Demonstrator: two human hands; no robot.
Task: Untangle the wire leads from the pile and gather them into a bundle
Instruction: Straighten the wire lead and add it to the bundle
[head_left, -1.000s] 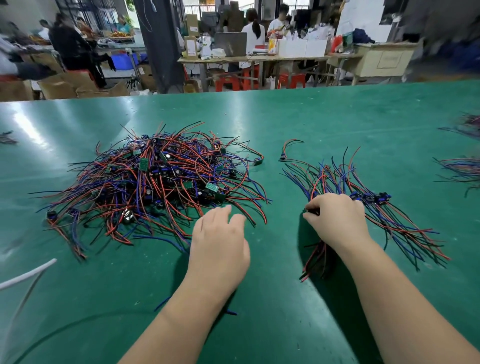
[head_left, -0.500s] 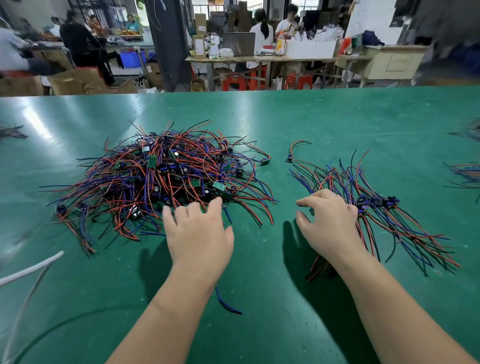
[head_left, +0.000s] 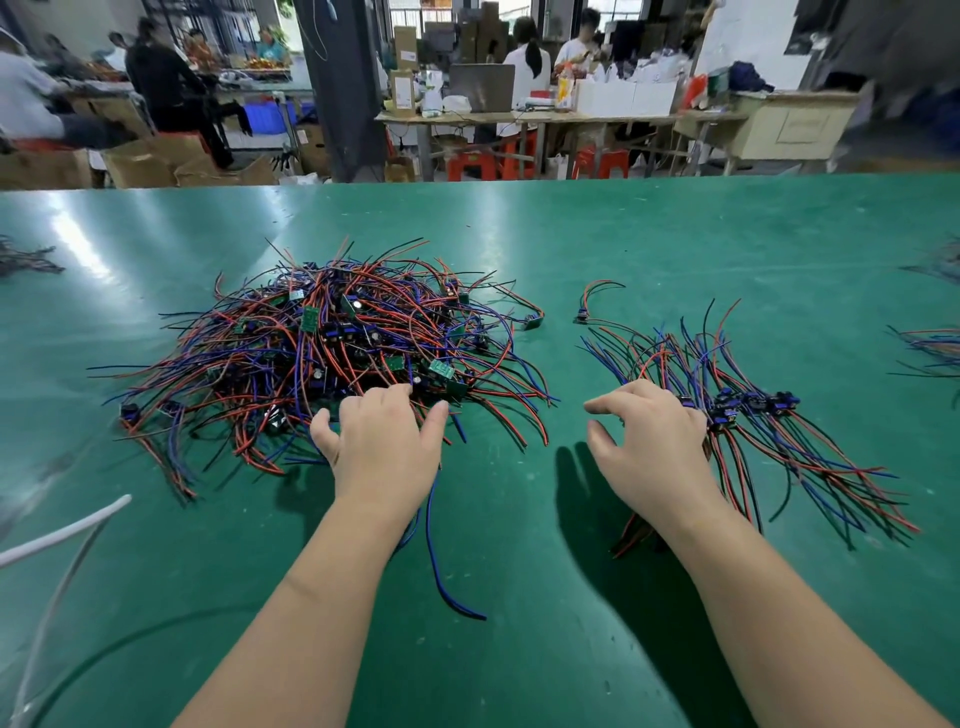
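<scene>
Both forearms are bare up to the frame's lower edge, with no sleeve showing. The left hand (head_left: 382, 447) and right hand (head_left: 652, 449) wear no gloves; the fingers (head_left: 434, 423) are bare, with short nails.

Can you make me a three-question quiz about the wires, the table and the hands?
1. Where is the big tangled wire pile?
A. Left of the sorted bundle
B. Right of it
C. On the floor

2. What colour is the table?
A. Yellow
B. Green
C. White

3. What is the left hand doing?
A. Resting flat away from the wires
B. Holding scissors
C. Reaching into the pile's near edge

Answers: 1 A, the pile lies left of the bundle. 2 B, the top is green. 3 C, its fingers touch the wires, while the right hand is open.
</scene>
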